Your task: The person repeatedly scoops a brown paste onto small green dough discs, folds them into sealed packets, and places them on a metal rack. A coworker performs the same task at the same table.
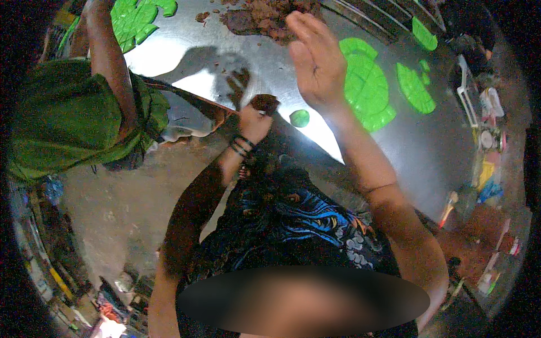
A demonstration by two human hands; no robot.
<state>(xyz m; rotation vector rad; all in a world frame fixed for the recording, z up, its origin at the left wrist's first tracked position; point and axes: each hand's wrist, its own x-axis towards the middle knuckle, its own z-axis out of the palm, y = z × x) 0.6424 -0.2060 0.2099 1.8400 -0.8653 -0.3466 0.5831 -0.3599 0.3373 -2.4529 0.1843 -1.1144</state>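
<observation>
My left hand (256, 125), with dark bands round its wrist, is closed on a dark brown lump (265, 103) at the near edge of the metal table (431, 132). My right hand (318, 65) is raised over the table with its fingers stretched out and nothing visible in it. Between my hands, close to the table's near edge, sits a small green ball (299, 118). Just right of my right wrist lies a large bright green rounded piece (366, 84) marked with grooves. Past my right fingertips, crumbly brown clay-like material (256, 22) is heaped on the table.
A co-worker in a green shirt (73, 118) stands at my left, an arm reaching toward another green grooved piece (134, 22). Smaller green pieces (416, 90) lie at the right. Dark metal bars (360, 19) are at the far side. A white frame (466, 90) stands beyond the right edge.
</observation>
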